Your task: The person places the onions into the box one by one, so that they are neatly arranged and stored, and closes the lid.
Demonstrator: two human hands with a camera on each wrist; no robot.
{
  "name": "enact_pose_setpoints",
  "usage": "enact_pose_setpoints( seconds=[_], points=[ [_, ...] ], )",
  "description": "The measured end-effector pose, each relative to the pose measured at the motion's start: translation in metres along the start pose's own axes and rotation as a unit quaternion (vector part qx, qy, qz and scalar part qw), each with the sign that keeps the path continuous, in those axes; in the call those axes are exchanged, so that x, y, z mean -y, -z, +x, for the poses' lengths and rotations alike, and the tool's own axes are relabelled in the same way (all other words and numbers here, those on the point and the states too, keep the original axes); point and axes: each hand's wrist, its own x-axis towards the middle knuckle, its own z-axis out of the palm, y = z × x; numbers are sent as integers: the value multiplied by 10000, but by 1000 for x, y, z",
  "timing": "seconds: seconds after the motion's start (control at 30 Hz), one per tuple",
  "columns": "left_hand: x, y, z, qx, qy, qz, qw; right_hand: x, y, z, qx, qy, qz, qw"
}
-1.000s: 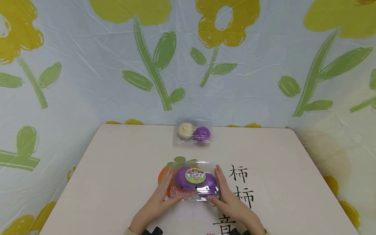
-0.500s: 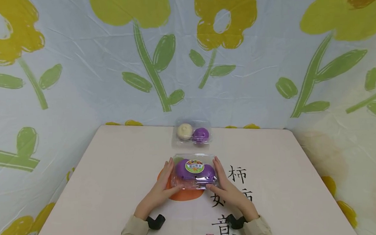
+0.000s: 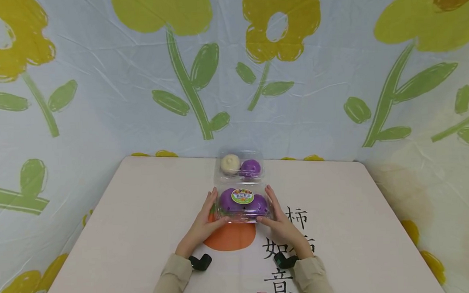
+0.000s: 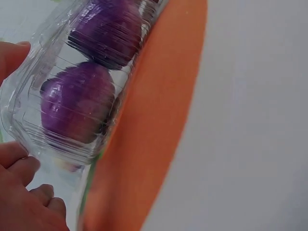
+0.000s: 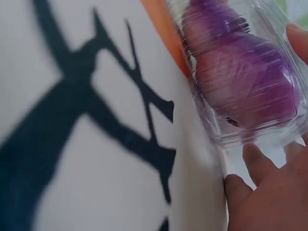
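A clear plastic fruit box [image 3: 245, 217] with a round label [image 3: 242, 196] on its lid holds two round purple pieces [image 3: 229, 202], whose kind is hard to tell. My left hand [image 3: 202, 222] grips its left end, fingers along the side and thumb at the near edge. At the opposite end my right hand [image 3: 284, 225] holds it the same way. Both wrist views show the ribbed wall of the box [image 4: 72, 154] between thumb and fingers. Just beyond it sits a second clear box [image 3: 240, 154] with one cream round piece [image 3: 230, 164] and one purple piece [image 3: 251, 168].
The pale tabletop [image 3: 150, 198] carries a printed orange persimmon [image 3: 230, 238] and black written characters [image 3: 280, 284]. Behind and beside the table hangs a flowered cloth [image 3: 136, 59], close to the back edge.
Both hands have moved the labelled box forward, away from the body, so it now lies close in front of the second box. The second box has stayed in place.
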Motion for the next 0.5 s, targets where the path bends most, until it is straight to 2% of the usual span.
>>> enact_pose_setpoints(
  seconds=[0.1,0.17,0.2,0.33,0.4,0.5],
  points=[
    [1,-1,2,-183,-19,-128,9997,-4,0,4,-136,92,126,9998],
    [-7,1,2,-248,36,-138,9996,-5,-1,6,-214,177,211,9994],
    [-7,1,2,-290,26,-164,9994,0,-1,5,-233,210,271,9991],
    [-2,2,5,-326,51,-168,9993,19,-2,3,-288,273,398,9984],
    [10,0,7,-356,28,-185,9992,28,-2,2,-295,272,396,9984],
    [11,0,8,-363,67,-137,9992,27,-1,3,-312,290,420,9982]
  ],
)
